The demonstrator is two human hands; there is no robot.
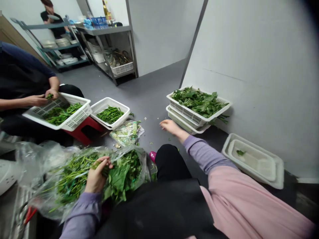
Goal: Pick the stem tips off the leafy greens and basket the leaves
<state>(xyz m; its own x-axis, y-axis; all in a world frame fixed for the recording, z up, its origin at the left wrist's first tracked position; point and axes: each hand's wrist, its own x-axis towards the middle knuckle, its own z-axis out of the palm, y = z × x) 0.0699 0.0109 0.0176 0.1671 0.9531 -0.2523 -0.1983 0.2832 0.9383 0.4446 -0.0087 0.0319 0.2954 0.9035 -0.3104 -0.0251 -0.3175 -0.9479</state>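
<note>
Head view: left hand clenched on bagged greens; right hand spread, empty; leaf basket part-filled, much unpicked.

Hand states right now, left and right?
Left hand: closed on greens in the plastic bag.
Right hand: open, holding nothing, above the floor.

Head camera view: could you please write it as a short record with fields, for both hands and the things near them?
left hand: closed around a bunch of greens in a clear plastic bag
right hand: open, holding nothing, stretched over the floor toward the stacked white baskets of leaves
co-worker's hands: holding a stem over a white basket
white trays: nested by the wall, one leaf inside
</note>
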